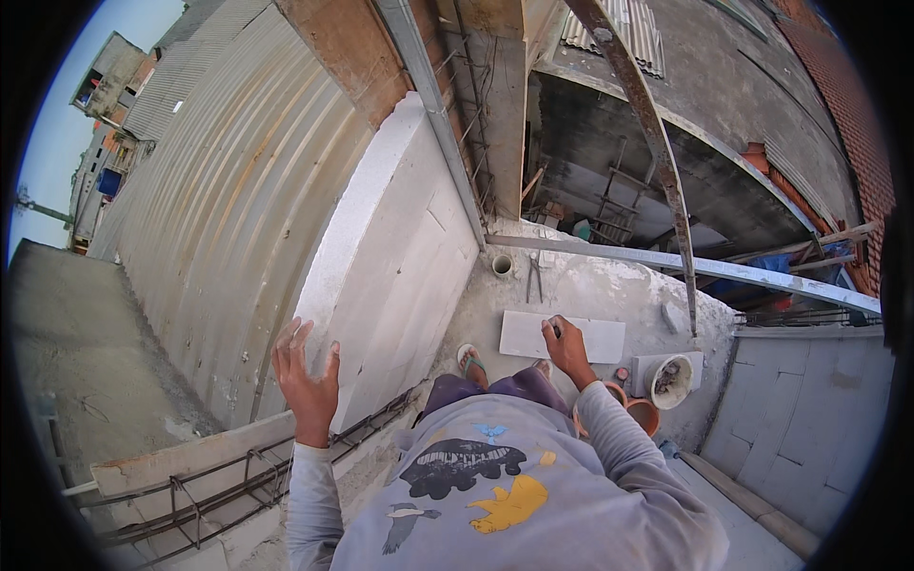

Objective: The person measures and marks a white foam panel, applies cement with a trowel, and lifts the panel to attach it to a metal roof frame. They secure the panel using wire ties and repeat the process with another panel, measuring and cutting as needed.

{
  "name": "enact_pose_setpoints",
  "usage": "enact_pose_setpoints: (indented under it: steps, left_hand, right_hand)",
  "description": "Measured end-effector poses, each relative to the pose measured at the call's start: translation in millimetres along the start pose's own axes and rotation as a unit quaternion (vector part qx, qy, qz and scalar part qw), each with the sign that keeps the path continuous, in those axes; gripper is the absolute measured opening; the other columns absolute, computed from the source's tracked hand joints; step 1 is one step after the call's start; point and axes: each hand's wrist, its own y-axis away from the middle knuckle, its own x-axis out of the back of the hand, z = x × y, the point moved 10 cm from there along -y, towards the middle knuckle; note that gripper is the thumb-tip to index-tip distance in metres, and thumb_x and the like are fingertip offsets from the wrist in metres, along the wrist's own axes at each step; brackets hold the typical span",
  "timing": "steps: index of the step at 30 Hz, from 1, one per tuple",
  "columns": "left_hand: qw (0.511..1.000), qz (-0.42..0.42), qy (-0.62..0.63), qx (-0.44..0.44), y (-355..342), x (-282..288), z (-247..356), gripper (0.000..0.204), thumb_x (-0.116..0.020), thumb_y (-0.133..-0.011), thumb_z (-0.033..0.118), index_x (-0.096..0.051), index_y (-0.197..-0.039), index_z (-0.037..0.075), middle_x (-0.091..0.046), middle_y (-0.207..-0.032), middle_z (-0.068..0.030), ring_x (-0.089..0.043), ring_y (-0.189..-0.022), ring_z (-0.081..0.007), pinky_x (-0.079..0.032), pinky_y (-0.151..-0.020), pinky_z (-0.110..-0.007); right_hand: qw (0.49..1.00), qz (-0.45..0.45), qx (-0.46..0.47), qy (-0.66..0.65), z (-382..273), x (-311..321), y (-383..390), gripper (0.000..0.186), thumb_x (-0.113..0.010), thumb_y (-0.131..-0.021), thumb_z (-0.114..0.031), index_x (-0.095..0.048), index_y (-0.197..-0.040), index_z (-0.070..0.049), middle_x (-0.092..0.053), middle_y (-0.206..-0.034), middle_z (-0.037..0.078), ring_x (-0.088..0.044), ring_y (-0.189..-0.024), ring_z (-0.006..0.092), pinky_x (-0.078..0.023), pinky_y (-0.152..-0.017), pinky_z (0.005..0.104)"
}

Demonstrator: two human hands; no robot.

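My left hand [307, 381] is raised at the edge of a low white block wall [409, 247], with its fingers apart and slightly curved; I cannot tell whether the fingertips touch the block. My right hand [569, 350] is closed, with what looks like a small dark item in it, too hidden to name. Below the right hand, a white block [605, 338] lies flat on the dusty concrete floor [486, 319]. A pair of long dark tongs or pliers [534, 278] and a round pale pot [502, 265] are beyond it. My sandalled feet [472, 366] stand below me.
At right are a white bucket [672, 382], terracotta pots [643, 415] and a block wall [795, 409]. Rebar cages [200, 504] run at lower left beside corrugated sheeting [219, 238]. Metal bars [685, 261] cross above a drop toward neighbouring roofs [800, 114].
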Motion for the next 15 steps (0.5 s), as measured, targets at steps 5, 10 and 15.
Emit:
enact_pose_setpoints:
  steps: [5, 10, 15]
  left_hand:
    - [0.991, -0.098, -0.077, -0.050, -41, -59, 22, 0.052, -0.065, -0.097, 0.012, -0.053, -0.148, 0.007, -0.049, -0.154, -0.0148, -0.042, -0.145, -0.0369, -0.037, -0.119, -0.045]
    - [0.998, -0.041, -0.042, -0.030, -19, -66, -1, 0.039, -0.062, -0.097, 0.005, -0.062, -0.136, 0.004, -0.059, -0.143, -0.0171, -0.052, -0.137, -0.0347, -0.044, -0.114, -0.043]
    - [0.999, 0.012, -0.043, 0.026, -9, -41, 5, 0.032, -0.065, -0.094, 0.004, -0.067, -0.127, 0.005, -0.062, -0.137, -0.0165, -0.058, -0.130, -0.0353, -0.048, -0.109, -0.043]
  right_hand:
    - [0.998, 0.023, 0.057, -0.015, 33, 42, -13, 0.029, -0.062, -0.100, -0.026, -0.064, -0.093, 0.002, -0.063, -0.073, 0.020, -0.060, -0.064, 0.0327, -0.048, -0.066, 0.0423]
    - [0.999, 0.034, 0.033, -0.021, 13, 86, -60, 0.023, -0.062, -0.099, -0.024, -0.066, -0.101, -0.001, -0.068, -0.079, 0.022, -0.068, -0.074, 0.0393, -0.051, -0.071, 0.0460]
    - [0.967, 0.127, 0.162, -0.148, -128, 127, -162, 0.017, -0.061, -0.098, -0.015, -0.064, -0.107, -0.002, -0.069, -0.091, 0.020, -0.070, -0.085, 0.0349, -0.053, -0.079, 0.0406]
